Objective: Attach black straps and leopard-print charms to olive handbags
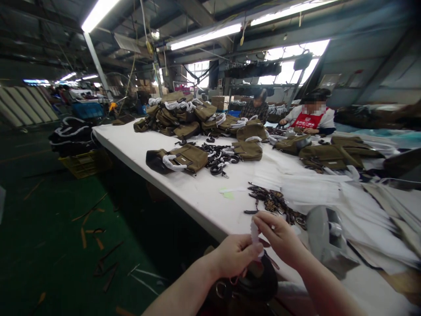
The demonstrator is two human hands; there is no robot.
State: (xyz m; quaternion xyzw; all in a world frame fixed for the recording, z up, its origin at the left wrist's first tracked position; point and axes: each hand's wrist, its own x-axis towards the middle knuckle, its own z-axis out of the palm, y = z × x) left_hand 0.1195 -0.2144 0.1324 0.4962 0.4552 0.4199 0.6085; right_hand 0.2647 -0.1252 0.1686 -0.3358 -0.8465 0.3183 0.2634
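Head view.

- Left hand: low centre, curled shut, thumb and fingers pinching the bottom end of a strip.
- Right hand: just beside the left, fingertips clamped on the top end of the same strip.
- Strip: white, ribbed, upright between both hands, over the near table edge and above a dark bag.
- Dark bag: under the hands, partly hidden by the left wrist; metal ring at its left.
- Table: long, white.
- Dark bits: small heap just beyond the hands.
- Grey object: right of the right hand, kind unclear.
- Sheets: white, stacked at right.
- Olive bags: heaped at the far end; lone bag nearer, handle wrapped white.
- Straps: black, tangled beside the lone bag.
- Person: red apron, across the table, far right.
- Crate: yellow, on green floor, left of the table.
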